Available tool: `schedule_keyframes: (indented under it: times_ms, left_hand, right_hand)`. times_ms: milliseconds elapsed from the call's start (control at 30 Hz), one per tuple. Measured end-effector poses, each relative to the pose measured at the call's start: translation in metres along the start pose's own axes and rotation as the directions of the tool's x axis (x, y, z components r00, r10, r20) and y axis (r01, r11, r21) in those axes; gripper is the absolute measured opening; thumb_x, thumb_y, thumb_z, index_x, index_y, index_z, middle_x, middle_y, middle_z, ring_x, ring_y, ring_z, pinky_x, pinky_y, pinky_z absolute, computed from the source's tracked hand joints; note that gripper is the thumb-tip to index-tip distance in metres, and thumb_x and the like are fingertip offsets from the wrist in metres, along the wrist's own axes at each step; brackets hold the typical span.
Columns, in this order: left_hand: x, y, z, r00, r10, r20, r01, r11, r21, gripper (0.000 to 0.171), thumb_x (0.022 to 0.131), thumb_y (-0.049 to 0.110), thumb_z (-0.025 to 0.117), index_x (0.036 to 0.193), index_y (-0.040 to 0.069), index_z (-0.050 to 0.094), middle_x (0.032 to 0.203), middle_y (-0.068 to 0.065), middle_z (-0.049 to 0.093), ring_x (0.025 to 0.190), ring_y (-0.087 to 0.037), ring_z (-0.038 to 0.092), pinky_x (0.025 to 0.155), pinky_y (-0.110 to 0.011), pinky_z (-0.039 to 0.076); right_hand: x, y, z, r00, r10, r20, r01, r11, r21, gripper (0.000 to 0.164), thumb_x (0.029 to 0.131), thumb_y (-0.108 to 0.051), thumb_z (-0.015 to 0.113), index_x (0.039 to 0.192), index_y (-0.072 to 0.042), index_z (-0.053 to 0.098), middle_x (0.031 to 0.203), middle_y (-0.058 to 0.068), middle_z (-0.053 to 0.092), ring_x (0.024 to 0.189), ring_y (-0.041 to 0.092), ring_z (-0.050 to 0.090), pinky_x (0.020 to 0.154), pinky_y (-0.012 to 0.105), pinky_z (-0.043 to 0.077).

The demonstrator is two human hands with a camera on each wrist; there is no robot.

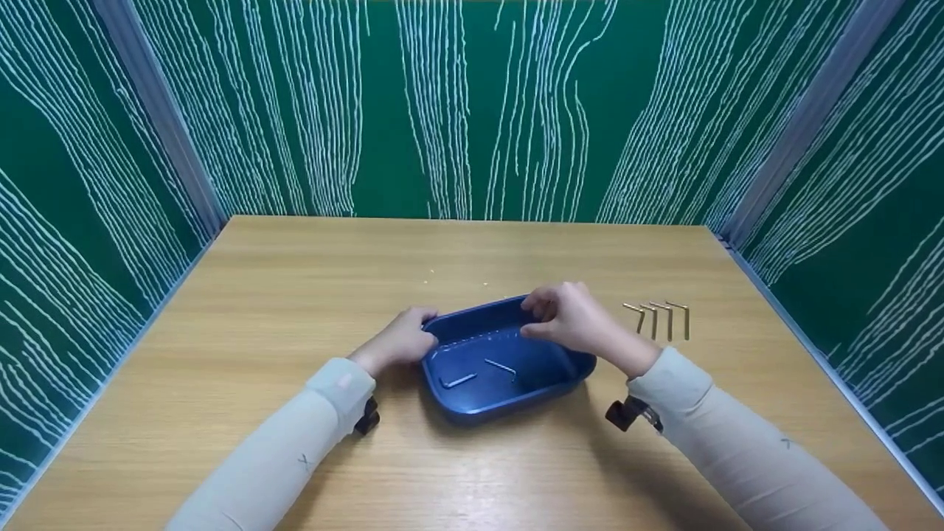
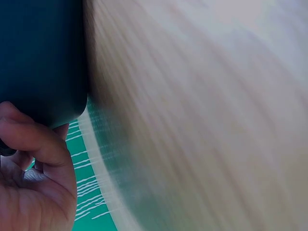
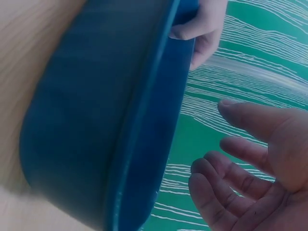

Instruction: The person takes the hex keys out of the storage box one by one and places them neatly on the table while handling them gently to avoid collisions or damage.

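Observation:
A blue rectangular tub (image 1: pixel 487 414) with rounded corners appears tilted over the table. My left hand (image 1: pixel 404 338) grips its left end, thumb over the rim; the left wrist view shows bent fingers (image 2: pixel 41 139) at the tub's outer wall. Two L-shaped hex keys, one hex key (image 1: pixel 459 380) at the left and another hex key (image 1: pixel 501 366) near the middle, lie on the tub's floor. Over the tub's far right side hovers my right hand (image 1: pixel 571 318). In the right wrist view its fingers (image 3: pixel 231 178) are loosely bent, apart from the rim, with nothing between them.
Several more hex keys (image 1: pixel 670 323) lie in a row on the wooden table (image 1: pixel 310 265), right of the tub. Tiny pale specks sit beyond the tub. Green walls (image 1: pixel 634 96) with white wavy lines enclose the table at the back and sides.

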State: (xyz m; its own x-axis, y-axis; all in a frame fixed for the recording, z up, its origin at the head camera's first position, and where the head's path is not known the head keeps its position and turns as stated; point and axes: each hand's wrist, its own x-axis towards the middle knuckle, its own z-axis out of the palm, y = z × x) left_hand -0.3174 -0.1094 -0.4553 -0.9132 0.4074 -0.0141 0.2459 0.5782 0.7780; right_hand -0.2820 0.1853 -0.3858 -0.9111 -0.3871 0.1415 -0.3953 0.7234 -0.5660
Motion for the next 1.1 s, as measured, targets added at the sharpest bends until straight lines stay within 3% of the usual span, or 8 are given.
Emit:
schedule_keyframes:
  times_ms: [333,800,1033,1100]
  left_hand:
    - [0.0,-0.001,0.001,1.0,0.015,-0.001,-0.015,1.0,0.009,0.019,0.085,-0.004,0.054,0.099,0.001,0.066,0.092,-0.003,0.062,0.082,-0.018,0.057,0.074,-0.028,0.046]
    - [0.0,0.001,0.001,1.0,-0.006,-0.003,0.006,1.0,0.023,0.026,0.085,-0.003,0.055,0.107,0.002,0.068,0.101,-0.008,0.066,0.091,-0.021,0.06,0.082,-0.031,0.051]
    - [0.0,0.001,0.0,1.0,-0.007,-0.006,0.007,1.0,0.024,0.032,0.085,-0.002,0.055,0.115,0.0,0.069,0.106,-0.01,0.067,0.096,-0.022,0.061,0.09,-0.035,0.052]
    - [0.0,0.001,0.0,1.0,-0.005,-0.001,0.005,1.0,0.017,0.032,0.085,-0.003,0.055,0.114,-0.001,0.069,0.104,-0.01,0.067,0.094,-0.022,0.061,0.086,-0.034,0.053]
  right_hand:
    - [0.004,-0.001,0.018,0.998,-0.021,0.063,0.022,1.0,-0.016,0.028,0.09,-0.007,0.086,0.115,0.004,0.078,0.101,0.019,0.079,0.088,0.024,0.07,0.084,0.044,0.063]
    - [0.01,-0.004,0.04,0.991,-0.03,0.127,0.04,0.996,-0.081,0.026,0.091,-0.01,0.086,0.116,-0.001,0.081,0.105,0.016,0.079,0.09,0.021,0.069,0.087,0.043,0.063]
    - [0.01,-0.013,0.05,0.983,-0.062,0.171,0.072,0.996,-0.054,0.024,0.093,-0.01,0.085,0.116,-0.004,0.082,0.109,0.015,0.081,0.091,0.019,0.072,0.087,0.041,0.064]
    - [0.011,-0.015,0.053,0.98,-0.076,0.182,0.086,0.995,-0.05,0.024,0.093,-0.011,0.086,0.115,-0.004,0.082,0.109,0.014,0.081,0.09,0.018,0.071,0.087,0.041,0.064]
